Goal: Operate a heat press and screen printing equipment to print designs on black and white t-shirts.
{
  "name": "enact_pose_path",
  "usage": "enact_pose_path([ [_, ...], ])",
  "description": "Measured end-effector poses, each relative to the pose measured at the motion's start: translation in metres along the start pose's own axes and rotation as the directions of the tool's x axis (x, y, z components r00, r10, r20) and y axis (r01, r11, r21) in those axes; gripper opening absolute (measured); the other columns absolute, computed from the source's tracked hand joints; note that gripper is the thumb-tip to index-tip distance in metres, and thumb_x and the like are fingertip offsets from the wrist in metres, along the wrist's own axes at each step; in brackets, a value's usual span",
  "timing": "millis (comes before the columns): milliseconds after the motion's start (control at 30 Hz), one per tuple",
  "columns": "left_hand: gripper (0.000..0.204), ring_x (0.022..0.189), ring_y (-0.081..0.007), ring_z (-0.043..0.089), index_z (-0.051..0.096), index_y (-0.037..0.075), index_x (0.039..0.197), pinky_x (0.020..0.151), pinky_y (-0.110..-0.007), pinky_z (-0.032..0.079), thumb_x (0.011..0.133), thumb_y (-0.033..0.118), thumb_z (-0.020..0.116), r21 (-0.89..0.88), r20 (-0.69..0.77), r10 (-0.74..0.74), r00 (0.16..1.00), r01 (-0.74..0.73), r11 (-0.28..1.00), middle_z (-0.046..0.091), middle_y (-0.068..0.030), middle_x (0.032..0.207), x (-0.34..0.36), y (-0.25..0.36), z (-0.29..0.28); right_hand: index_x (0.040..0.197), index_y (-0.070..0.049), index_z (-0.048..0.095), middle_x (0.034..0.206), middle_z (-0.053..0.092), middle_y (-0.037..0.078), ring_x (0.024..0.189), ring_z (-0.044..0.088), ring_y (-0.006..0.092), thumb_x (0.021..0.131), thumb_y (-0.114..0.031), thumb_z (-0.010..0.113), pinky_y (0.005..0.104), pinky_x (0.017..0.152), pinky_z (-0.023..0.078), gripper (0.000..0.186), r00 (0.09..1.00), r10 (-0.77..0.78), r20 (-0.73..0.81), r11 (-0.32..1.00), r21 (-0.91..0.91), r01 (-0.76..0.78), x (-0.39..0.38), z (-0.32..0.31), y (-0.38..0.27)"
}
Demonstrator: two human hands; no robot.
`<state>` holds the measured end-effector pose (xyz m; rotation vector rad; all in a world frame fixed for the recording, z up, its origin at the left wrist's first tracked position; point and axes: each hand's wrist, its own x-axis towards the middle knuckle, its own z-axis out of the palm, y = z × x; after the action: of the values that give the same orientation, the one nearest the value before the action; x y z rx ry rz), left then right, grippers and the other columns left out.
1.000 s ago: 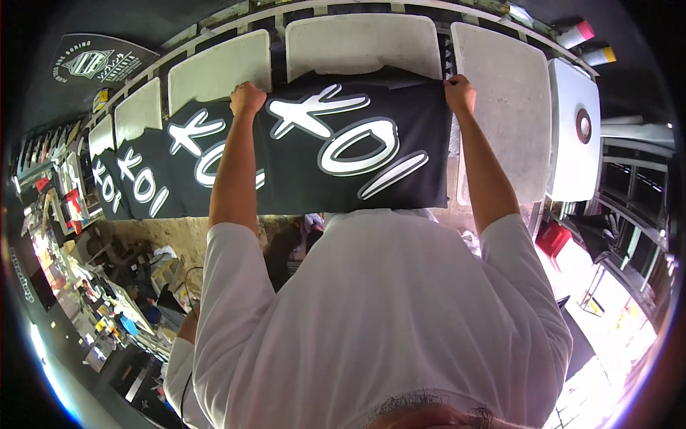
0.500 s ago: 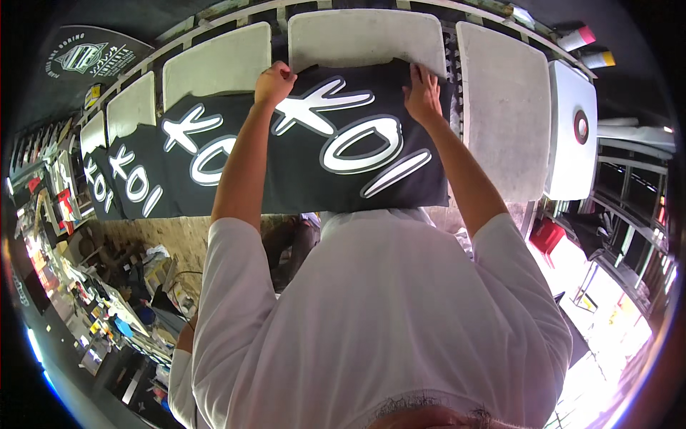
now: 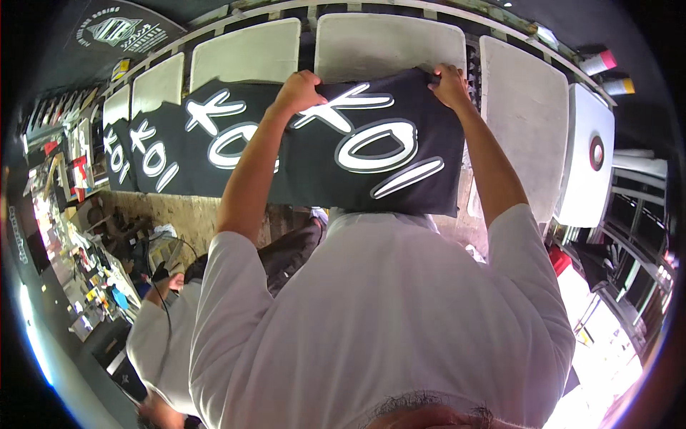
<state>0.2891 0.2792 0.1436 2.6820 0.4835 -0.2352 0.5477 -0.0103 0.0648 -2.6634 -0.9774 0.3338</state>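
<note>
A black fabric panel (image 3: 307,164) with large white brush-like print, edged in grey, lies over the near part of a pale board. My left hand (image 3: 300,93) is closed on its far left edge, thumb bent in over the cloth. At the far right corner, my right hand (image 3: 451,87) pinches the same panel, fingers curled round the edge. The cloth's far edge sags a little between the two hands. To the left, another black printed panel (image 3: 246,114) lies partly behind my left forearm, with further ones beyond it.
Pale boards stand in a row, one bare board (image 3: 522,121) to the right and a white board with a round dark-rimmed disc (image 3: 597,153) past it. A metal rail runs behind them. Another person's hand (image 3: 171,282) and sleeve show at lower left, near a cluttered bench.
My right hand has gone from lying flat on the cloth to pinching its corner. My left hand keeps its grip at the left edge. The other person has come further into view.
</note>
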Motion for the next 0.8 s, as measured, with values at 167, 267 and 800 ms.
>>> enact_pose_path([
  [167, 0.032, 0.078, -0.0349, 0.064, 0.065, 0.001, 0.085, 0.070, -0.039, 0.050, 0.067, 0.023, 0.077, -0.205, -0.075, 0.034, 0.997, -0.048, 0.978, 0.065, -0.0180, 0.083, -0.082, 0.064, -0.024, 0.106, -0.017, 0.063, 0.117, 0.056, 0.008, 0.116, 0.047, 0.0333, 0.063, -0.019, 0.085, 0.0506, 0.093, 0.041, 0.048, 0.979, -0.204, 0.012, 0.979, 0.034, 0.203, -0.019, -0.013, 0.007],
  [267, 0.022, 0.074, -0.0347, 0.063, 0.058, 0.003, 0.076, 0.067, -0.042, 0.050, 0.071, 0.019, 0.072, -0.237, -0.027, -0.017, 0.999, 0.010, 0.971, 0.063, -0.0161, 0.075, -0.131, 0.104, -0.029, 0.098, -0.017, 0.067, 0.109, 0.057, 0.005, 0.116, 0.048, 0.0293, 0.063, -0.020, 0.083, 0.0514, 0.088, 0.042, 0.038, 0.941, -0.321, 0.105, 0.947, 0.015, 0.321, -0.029, -0.013, 0.022],
  [800, 0.033, 0.091, -0.0327, 0.065, 0.067, 0.001, 0.103, 0.079, -0.039, 0.049, 0.077, 0.021, 0.069, -0.176, 0.534, -0.442, 0.720, 0.607, 0.775, 0.068, -0.0193, 0.097, -0.405, 0.075, 0.036, 0.097, 0.001, 0.064, 0.084, 0.066, 0.019, 0.075, 0.064, 0.0218, 0.074, -0.001, 0.066, 0.0335, 0.069, 0.048, 0.024, 0.458, -0.592, 0.663, 0.800, 0.554, 0.233, -0.201, -0.134, -0.116],
])
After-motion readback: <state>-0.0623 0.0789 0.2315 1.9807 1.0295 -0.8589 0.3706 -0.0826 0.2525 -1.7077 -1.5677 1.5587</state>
